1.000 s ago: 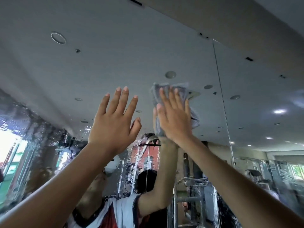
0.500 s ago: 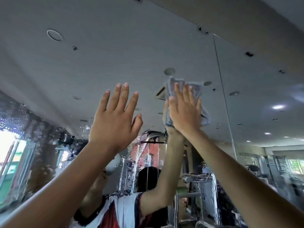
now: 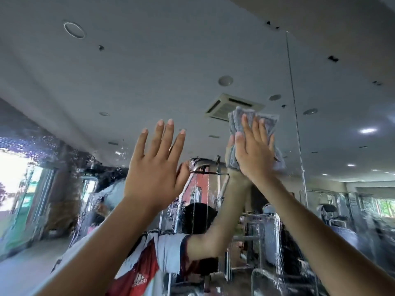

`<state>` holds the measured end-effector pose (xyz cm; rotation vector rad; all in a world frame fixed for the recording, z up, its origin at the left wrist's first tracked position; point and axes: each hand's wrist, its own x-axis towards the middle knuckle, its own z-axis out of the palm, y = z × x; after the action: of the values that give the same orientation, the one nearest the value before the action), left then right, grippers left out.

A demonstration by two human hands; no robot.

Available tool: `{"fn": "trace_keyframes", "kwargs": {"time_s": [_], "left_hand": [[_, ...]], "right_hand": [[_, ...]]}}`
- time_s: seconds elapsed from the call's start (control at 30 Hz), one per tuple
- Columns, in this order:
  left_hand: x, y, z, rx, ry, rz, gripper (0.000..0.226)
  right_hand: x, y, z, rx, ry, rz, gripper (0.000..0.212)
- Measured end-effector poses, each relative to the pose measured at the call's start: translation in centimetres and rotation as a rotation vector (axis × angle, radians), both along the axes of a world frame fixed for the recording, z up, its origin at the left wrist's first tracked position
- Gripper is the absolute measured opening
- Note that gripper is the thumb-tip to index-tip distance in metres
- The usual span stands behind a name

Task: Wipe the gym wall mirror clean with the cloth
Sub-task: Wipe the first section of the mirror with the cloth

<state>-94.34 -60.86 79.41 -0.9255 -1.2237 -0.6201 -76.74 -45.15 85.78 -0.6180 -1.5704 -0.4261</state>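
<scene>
Your large wall mirror (image 3: 128,77), wet with drops and runs low down, reflects a grey ceiling, a square ceiling vent (image 3: 233,105) and gym machines (image 3: 256,227). The crumpled grey cloth (image 3: 240,119) lies under your right hand (image 3: 254,154), whose straight fingers press it to the glass, just left of the vertical mirror seam (image 3: 296,116). Your left hand (image 3: 154,167) is spread wide and holds nothing.

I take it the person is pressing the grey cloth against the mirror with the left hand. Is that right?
Not quite. The head view shows the right hand pressing the grey cloth against the mirror. The left hand is raised, open and empty.
</scene>
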Motion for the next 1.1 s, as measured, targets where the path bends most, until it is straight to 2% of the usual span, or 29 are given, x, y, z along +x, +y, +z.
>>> {"fn": "trace_keyframes", "kwargs": {"time_s": [0.1, 0.23, 0.33, 0.4, 0.5, 0.6, 0.7, 0.83, 0.9, 1.0, 1.1], "left_hand": [[0.0, 0.0, 0.1, -0.003, -0.001, -0.007, 0.066], [-0.2, -0.2, -0.5, -0.008, 0.005, -0.012, 0.067], [-0.2, -0.4, -0.6, -0.014, 0.017, -0.012, 0.067], [-0.1, -0.3, -0.7, -0.014, 0.010, -0.015, 0.067], [0.1, 0.0, -1.0, -0.002, 0.000, -0.019, 0.066], [0.0, 0.0, -1.0, -0.002, 0.012, -0.029, 0.065], [-0.1, -0.2, -1.1, -0.012, 0.010, -0.040, 0.064], [-0.2, -0.2, -1.1, -0.008, 0.018, -0.051, 0.063], [-0.1, -0.1, -1.5, -0.006, 0.011, -0.049, 0.062], [0.3, 0.4, -2.9, -0.020, -0.013, -0.032, 0.060], [0.6, 0.6, -3.7, -0.049, -0.010, -0.002, 0.061]], "right_hand": [[-2.3, -2.3, 0.8, 0.045, -0.023, -0.048, 0.067], [-2.5, -2.4, -5.1, 0.338, -0.247, 0.005, 0.055], [-0.1, 0.2, -9.2, 0.420, -0.316, -0.020, 0.053], [1.5, 1.8, -9.8, 0.357, -0.229, -0.022, 0.053], [1.7, 1.8, -7.1, 0.129, -0.017, -0.001, 0.056], [-0.5, -0.3, -3.4, 0.008, 0.033, -0.034, 0.060], [-2.9, -2.4, -3.6, 0.132, -0.048, -0.047, 0.056], [-2.7, -1.8, -10.1, 0.331, -0.231, -0.012, 0.054], [-0.9, 0.2, -12.8, 0.335, -0.259, -0.020, 0.054], [1.0, 2.1, -11.9, 0.182, -0.101, -0.011, 0.055], [0.5, 1.1, -6.8, -0.055, 0.082, -0.002, 0.057]]}}
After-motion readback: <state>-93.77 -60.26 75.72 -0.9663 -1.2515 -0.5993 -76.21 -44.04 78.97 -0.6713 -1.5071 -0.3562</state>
